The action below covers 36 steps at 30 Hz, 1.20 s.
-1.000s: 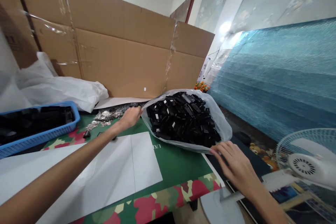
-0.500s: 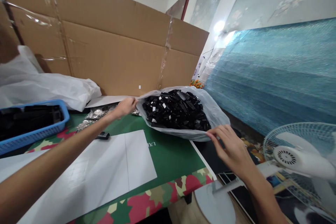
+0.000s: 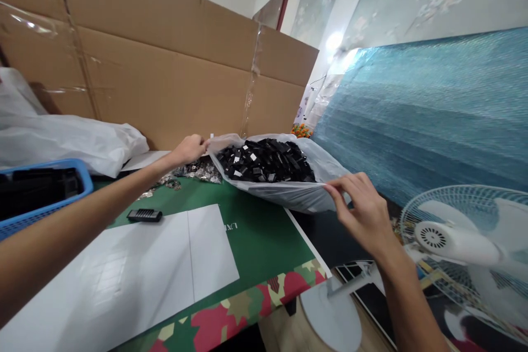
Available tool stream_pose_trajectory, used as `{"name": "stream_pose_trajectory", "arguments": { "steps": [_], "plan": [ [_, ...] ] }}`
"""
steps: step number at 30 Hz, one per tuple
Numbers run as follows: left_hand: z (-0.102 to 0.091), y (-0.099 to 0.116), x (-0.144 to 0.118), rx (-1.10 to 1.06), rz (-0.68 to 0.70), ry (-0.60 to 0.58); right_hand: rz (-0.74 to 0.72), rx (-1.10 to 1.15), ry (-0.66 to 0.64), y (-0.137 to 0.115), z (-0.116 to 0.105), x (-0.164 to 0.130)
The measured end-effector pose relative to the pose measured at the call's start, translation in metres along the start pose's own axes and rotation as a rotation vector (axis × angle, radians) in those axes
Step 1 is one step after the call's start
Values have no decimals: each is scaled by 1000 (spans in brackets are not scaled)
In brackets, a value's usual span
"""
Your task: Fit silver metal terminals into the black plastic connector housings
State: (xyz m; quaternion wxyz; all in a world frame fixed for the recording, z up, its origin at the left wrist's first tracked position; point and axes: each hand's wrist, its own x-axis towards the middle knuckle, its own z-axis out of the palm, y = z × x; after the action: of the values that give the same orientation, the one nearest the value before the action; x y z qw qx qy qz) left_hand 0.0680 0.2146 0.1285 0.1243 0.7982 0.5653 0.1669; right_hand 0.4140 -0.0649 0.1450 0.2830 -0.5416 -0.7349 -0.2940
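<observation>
A translucent white plastic bag [image 3: 284, 196] lies open at the far right of the table, filled with small black plastic pieces [image 3: 268, 160], a few with white patches. My left hand [image 3: 190, 149] pinches the bag's left rim. At the near right rim, my right hand [image 3: 361, 203] grips the plastic between thumb and fingers. The bag's near edge is pulled up between both hands. A single black ribbed piece [image 3: 144, 215] rests by the upper edge of a white sheet [image 3: 165, 258], near my left forearm.
A blue basket [image 3: 87, 179] of black parts stands at the left, with white plastic wrap [image 3: 94, 140] behind it. Small shiny packets [image 3: 204, 170] lie beyond my left arm. Tall cardboard [image 3: 165, 82] borders the back. A fan [image 3: 454, 236] stands close by my right arm.
Both hands have raised the bag's rim, so its near side shows more and the black pieces sit lower behind it. The view has shifted slightly right.
</observation>
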Motion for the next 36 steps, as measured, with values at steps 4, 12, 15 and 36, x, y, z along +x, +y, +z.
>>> {"name": "stream_pose_trajectory", "arguments": {
  "steps": [4,12,15,36],
  "plan": [
    [-15,9,6,-2,-14,14,86,-27,86,-3,-1,10],
    [-48,22,22,-13,-31,32,150,-84,286,-1,-3,26],
    [-58,29,29,-12,-40,68,137,-103,300,3,-5,34],
    [-95,77,32,-77,-24,56,237,-119,333,29,-22,69]
  ]
}}
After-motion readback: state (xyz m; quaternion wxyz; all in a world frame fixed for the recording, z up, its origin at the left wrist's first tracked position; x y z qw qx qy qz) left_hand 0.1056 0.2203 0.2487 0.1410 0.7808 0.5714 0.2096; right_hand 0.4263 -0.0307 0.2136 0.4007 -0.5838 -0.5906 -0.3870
